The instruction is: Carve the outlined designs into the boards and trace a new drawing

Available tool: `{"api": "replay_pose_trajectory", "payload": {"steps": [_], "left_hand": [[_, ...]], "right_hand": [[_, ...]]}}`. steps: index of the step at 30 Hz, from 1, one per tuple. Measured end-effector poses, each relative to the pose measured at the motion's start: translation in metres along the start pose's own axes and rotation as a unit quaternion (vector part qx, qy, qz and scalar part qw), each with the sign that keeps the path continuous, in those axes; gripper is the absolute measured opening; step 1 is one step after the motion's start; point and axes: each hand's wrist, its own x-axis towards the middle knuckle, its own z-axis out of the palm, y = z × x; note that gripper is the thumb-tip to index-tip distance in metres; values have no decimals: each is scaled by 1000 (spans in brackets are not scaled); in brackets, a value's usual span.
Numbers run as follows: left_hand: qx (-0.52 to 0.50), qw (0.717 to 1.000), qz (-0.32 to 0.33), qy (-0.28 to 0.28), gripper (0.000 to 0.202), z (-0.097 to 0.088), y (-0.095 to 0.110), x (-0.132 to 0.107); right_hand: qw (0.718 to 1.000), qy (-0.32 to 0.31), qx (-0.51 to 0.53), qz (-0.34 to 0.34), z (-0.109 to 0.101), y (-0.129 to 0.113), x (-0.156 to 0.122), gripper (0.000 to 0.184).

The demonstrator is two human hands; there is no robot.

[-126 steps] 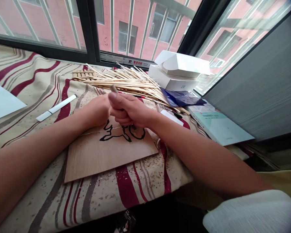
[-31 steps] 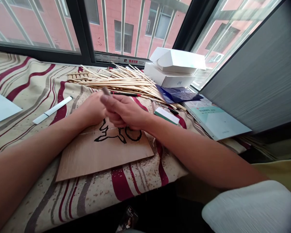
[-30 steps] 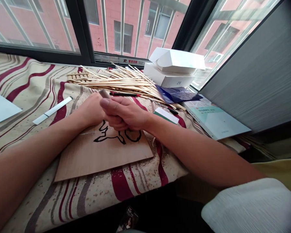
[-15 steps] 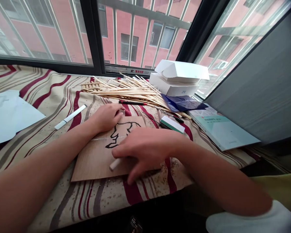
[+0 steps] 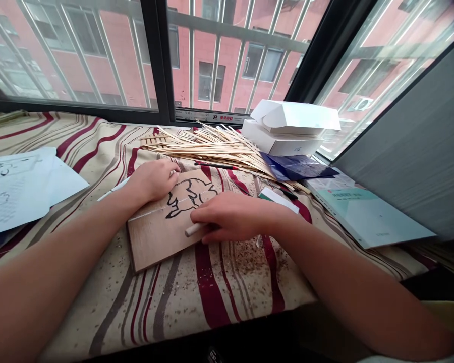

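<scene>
A thin wooden board lies tilted across the striped cloth, with a black outline drawing on its face and a pale line across it. At its far left edge, my left hand is closed with fingers curled on the board. Over the board's right part, my right hand is closed around a pale round stick, whose blunt end pokes out toward the left. The stick's other end is hidden under the hand. Brown crumbs lie scattered on the cloth below my right hand.
Thin wooden sticks pile up near the window, beside a white box and dark blue sheet. A book lies right; papers with drawings lie left. A green-and-white block sits behind my right wrist. The cloth's front edge drops off.
The board has turned counterclockwise, and my right hand with the stick has shifted up, uncovering more drawing and the crumbs. The view has swung slightly left. My left forearm now covers most of the white pen.
</scene>
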Motion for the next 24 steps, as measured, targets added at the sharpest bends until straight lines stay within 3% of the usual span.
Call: {"api": "replay_pose_trajectory", "payload": {"steps": [2,4,8,12,14,16,20,24], "left_hand": [[15,1000,-6,-5,49,-1,2,-2],[9,1000,15,1,50,0,8,-3],[-31,998,45,10,51,4,18,-3],[-71,996,56,6,46,7,23,-1],[-102,991,81,15,39,8,26,-2],[-124,987,102,22,35,9,29,-3],[-94,991,93,0,33,12,35,-5],[-69,992,106,1,32,11,37,-4]], "right_hand": [[997,26,68,-28,1,6,1,24],[975,103,187,-66,0,12,1,32],[855,256,441,-92,-12,21,5,32],[766,295,567,-70,-24,30,28,7],[739,301,599,-71,-24,35,45,8],[724,297,618,-78,-20,40,60,13],[723,288,624,-70,-6,45,76,45],[721,304,619,-69,0,42,76,54]]}}
